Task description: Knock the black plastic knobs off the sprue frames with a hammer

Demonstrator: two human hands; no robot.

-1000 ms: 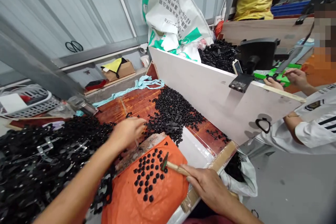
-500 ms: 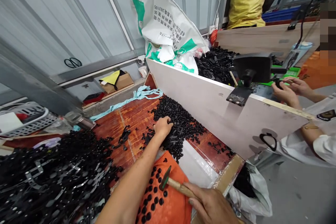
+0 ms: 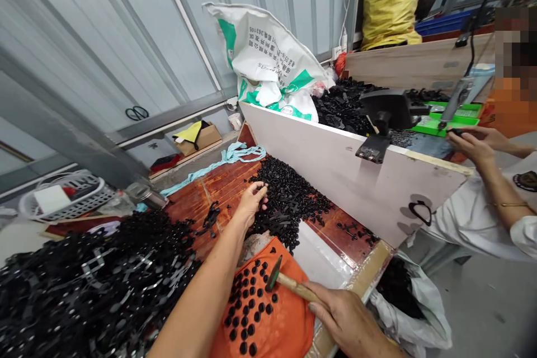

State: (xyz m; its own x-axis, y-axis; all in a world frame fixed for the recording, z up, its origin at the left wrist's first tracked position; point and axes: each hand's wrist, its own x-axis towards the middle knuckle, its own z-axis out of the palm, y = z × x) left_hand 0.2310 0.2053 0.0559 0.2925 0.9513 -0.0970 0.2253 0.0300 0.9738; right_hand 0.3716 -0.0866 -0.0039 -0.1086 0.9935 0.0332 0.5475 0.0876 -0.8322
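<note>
My left hand [image 3: 253, 201] is at the left edge of a pile of small black parts [image 3: 289, 187] on the reddish wooden tabletop. Its fingers are curled together, and whatever they hold is too small to make out. My right hand [image 3: 348, 313] grips the wooden handle of a hammer [image 3: 296, 289]. The hammer's dark green head rests over an orange cloth [image 3: 283, 324], close to several round black pieces [image 3: 251, 305] laid out on it in loose rows.
A large heap of black strips [image 3: 92, 279] covers the left side. A white board [image 3: 319, 156] divides my table from a co-worker's, whose hands [image 3: 478, 145] hold a dark piece. A white printed sack [image 3: 272, 61] stands behind. An open bag [image 3: 432, 302] sits at lower right.
My left hand has turned, lifting its fingers slightly from the pile. The hammer stays in my right hand above the cloth. The camera view has shifted a little.
</note>
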